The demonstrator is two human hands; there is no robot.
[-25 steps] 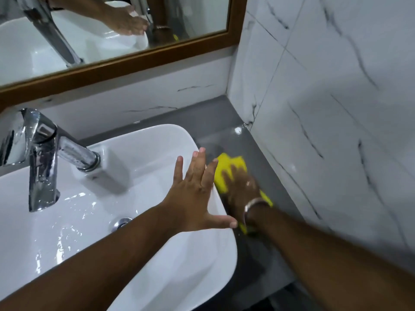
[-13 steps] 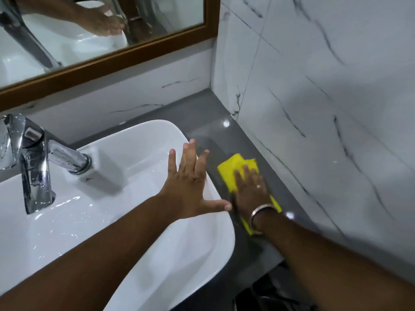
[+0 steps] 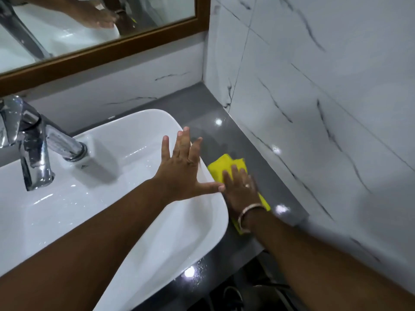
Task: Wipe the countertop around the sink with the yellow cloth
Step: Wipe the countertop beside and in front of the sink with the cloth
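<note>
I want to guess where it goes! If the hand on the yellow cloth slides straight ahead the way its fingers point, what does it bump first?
Probably the back wall. The right hand points along bare grey countertop, though depth is hard to judge.

Crumpled yellow cloth (image 3: 226, 166) on grey countertop (image 3: 224, 135)

The right hand (image 3: 241, 190) presses the yellow cloth (image 3: 226, 163) flat on the grey countertop (image 3: 253, 153) beside the white sink (image 3: 211, 221); the left hand (image 3: 183, 169), fingers spread, hovers over its rim.
</note>
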